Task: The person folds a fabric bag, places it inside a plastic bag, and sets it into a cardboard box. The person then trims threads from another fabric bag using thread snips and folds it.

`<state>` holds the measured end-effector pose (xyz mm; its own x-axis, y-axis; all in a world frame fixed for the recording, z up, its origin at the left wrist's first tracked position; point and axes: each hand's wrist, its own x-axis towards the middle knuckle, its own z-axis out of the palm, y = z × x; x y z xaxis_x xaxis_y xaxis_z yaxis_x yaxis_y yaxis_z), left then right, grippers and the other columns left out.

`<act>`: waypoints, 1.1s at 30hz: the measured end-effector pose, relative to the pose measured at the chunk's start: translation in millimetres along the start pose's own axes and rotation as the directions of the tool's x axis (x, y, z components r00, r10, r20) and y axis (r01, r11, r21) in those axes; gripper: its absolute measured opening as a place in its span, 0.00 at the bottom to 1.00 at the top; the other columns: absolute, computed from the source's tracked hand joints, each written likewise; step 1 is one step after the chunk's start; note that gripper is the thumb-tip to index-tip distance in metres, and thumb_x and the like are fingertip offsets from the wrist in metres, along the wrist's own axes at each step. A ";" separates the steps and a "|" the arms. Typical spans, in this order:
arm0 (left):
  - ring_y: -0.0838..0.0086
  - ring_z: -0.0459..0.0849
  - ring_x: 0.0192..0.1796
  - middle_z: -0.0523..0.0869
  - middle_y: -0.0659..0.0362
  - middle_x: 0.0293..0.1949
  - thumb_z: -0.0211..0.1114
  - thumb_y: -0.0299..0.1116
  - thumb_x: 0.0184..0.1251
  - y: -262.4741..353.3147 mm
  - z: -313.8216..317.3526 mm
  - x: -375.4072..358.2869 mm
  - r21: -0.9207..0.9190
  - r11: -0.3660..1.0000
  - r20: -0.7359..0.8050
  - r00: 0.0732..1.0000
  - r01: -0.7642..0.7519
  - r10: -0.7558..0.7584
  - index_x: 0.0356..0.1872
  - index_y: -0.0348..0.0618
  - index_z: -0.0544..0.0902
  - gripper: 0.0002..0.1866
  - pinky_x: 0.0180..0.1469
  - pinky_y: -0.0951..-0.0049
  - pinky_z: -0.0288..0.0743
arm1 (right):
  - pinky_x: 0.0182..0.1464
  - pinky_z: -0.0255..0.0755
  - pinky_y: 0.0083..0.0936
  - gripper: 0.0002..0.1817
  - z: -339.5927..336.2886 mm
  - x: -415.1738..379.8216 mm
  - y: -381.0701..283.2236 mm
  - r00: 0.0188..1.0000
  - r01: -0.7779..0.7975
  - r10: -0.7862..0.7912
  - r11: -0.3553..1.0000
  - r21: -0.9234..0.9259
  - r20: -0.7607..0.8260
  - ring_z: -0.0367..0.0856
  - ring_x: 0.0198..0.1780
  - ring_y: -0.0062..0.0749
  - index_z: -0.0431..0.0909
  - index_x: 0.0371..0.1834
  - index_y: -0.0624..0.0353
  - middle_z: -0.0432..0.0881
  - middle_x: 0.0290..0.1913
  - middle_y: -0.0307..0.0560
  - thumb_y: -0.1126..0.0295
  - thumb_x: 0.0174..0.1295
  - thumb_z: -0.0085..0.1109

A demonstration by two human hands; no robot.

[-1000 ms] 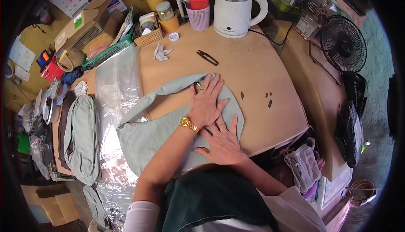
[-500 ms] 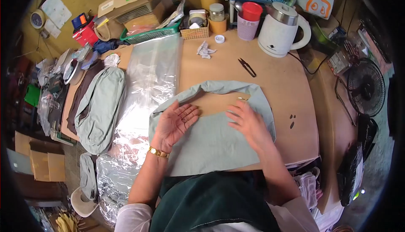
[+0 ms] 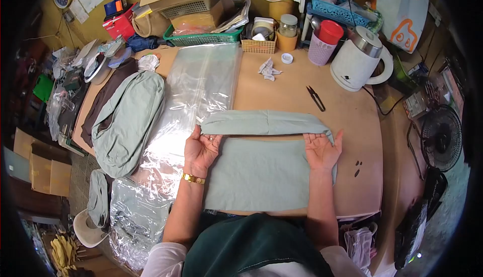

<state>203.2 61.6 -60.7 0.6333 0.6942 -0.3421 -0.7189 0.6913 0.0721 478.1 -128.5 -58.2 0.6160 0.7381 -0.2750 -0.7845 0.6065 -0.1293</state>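
Observation:
A pale green cloth bag [image 3: 261, 168] lies flat on the brown table [image 3: 347, 126], its strap folded into a straight band [image 3: 264, 123] across the top. My left hand [image 3: 200, 150] rests palm up at the band's left end, fingers curled under the fabric edge. My right hand [image 3: 322, 151] lies palm up at the band's right end, fingers under the fold there. A gold watch sits on my left wrist.
Clear plastic sheeting [image 3: 196, 95] covers the table's left part, with a stack of green bags [image 3: 126, 121] beside it. Black thread snips [image 3: 315, 97], a crumpled tissue [image 3: 267, 69], a white kettle [image 3: 358, 63], a pink cup [image 3: 322, 45] and baskets stand behind. A fan [image 3: 441, 138] is at right.
The bag's looped strap has been pulled out and laid as a straight band. Both hands moved apart to its two ends. The head view shifted so the table sits lower and further right.

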 end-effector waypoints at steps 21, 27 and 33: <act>0.59 0.75 0.65 0.74 0.48 0.64 0.46 0.48 0.78 -25.4 -7.6 -13.9 0.111 0.993 0.295 0.955 -0.042 0.008 0.68 0.36 0.64 0.28 0.63 0.59 0.76 | 0.70 0.61 0.45 0.32 -4.5 0.6 2.2 0.954 0.161 -0.126 0.981 -0.111 0.271 0.69 0.67 0.44 0.64 0.68 0.63 0.73 0.64 0.57 0.48 0.72 0.43; 0.59 0.76 0.63 0.74 0.47 0.64 0.44 0.48 0.78 -26.1 -0.8 -18.2 0.208 0.974 0.196 0.979 -0.088 0.046 0.66 0.35 0.65 0.28 0.63 0.57 0.75 | 0.57 0.72 0.35 0.23 0.1 -1.5 -7.3 0.985 -0.006 0.079 0.906 -0.424 0.156 0.79 0.57 0.37 0.73 0.61 0.61 0.82 0.54 0.52 0.56 0.72 0.47; 0.60 0.75 0.64 0.75 0.49 0.63 0.45 0.49 0.78 -37.1 -6.0 -17.7 0.463 0.868 0.306 0.952 -0.178 0.032 0.66 0.36 0.65 0.28 0.66 0.60 0.69 | 0.30 0.72 0.16 0.08 106.2 -47.8 62.4 0.747 0.428 0.569 -0.015 -0.904 0.344 0.82 0.26 0.23 0.80 0.32 0.64 0.85 0.28 0.42 0.75 0.68 0.53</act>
<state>217.0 22.4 -63.0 0.6669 0.7442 -0.0368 -0.6045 0.5693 0.5572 407.3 -94.5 48.1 0.0383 0.9981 0.0488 0.2113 0.0397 -0.9766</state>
